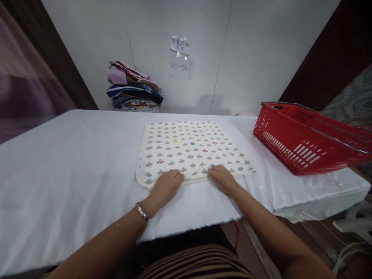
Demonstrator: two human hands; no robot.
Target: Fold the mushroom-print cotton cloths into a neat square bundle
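A cream cloth printed with grey, red, blue and yellow mushroom-like shapes lies folded in a flat rectangle on the table. Along its near edge my left hand has its fingers curled over the layers, left of the middle. My right hand pinches the same edge a little further right. Between the two hands the edge is slightly raised and rippled. The fingertips of both hands are partly hidden at the fabric.
A white-covered table stretches before me. On the right stands a red plastic basket with metal handles. Folded fabrics are piled in a stack by the wall at the back left. Paper signs hang on the wall.
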